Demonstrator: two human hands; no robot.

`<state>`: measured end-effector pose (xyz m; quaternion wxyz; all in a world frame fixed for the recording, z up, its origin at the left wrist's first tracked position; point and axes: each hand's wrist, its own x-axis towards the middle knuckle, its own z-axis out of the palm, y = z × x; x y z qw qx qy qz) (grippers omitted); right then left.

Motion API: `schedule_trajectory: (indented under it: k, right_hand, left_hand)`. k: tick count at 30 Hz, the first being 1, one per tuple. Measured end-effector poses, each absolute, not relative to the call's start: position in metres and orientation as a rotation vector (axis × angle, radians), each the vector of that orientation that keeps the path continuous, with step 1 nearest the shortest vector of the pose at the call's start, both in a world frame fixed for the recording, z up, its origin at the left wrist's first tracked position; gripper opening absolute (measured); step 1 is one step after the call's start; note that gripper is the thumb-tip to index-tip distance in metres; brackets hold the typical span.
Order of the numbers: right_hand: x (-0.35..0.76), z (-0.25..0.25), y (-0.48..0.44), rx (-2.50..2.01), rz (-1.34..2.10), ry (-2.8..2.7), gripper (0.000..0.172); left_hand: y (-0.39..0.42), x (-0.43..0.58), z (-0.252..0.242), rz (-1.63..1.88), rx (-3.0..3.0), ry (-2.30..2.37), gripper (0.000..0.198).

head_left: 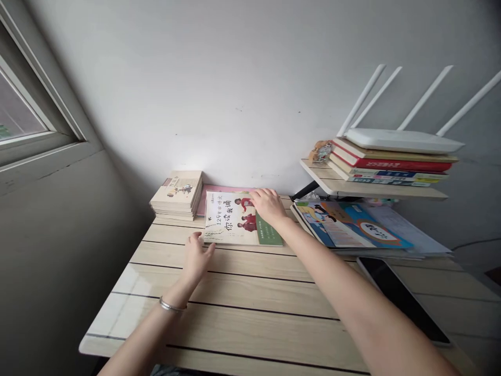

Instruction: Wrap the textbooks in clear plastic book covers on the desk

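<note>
A book [231, 219] with a white and green cover and Chinese lettering lies flat on the table, its cover turned sideways. At its near left corner is my left hand [199, 257], thumb and fingers apart, wearing a silver bracelet [171, 305] on the wrist. My right hand [268, 207] rests over the far right part of the same book with fingers stretched out; its fingertips touch the cover's edge and are partly hidden. Beneath the book and behind it, a pink book or sheet [227, 189] shows.
A stack of small beige books [178, 194] stands at the left by the wall. At right lie a colourful textbook [352, 224], papers [407, 227] and a black-screened phone or tablet [401, 297]. A raised shelf [376, 189] holds stacked books [399, 166] under a white router [403, 141].
</note>
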<state>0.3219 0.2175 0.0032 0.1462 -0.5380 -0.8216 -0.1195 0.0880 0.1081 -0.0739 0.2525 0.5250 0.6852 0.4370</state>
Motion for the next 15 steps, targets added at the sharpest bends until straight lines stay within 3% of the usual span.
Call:
schedule_trajectory:
  k: [6,15]
  right_hand:
    - [0.311,-0.014,0.269,-1.744,0.093,-2.597,0.051]
    - [0.312,-0.010,0.294,-1.847,0.212,-2.608,0.062]
  left_hand:
    - [0.124,0.097,-0.095,1.236,1.797,1.982,0.043]
    - [0.124,0.099,-0.099,1.151,1.957,2.108,0.047]
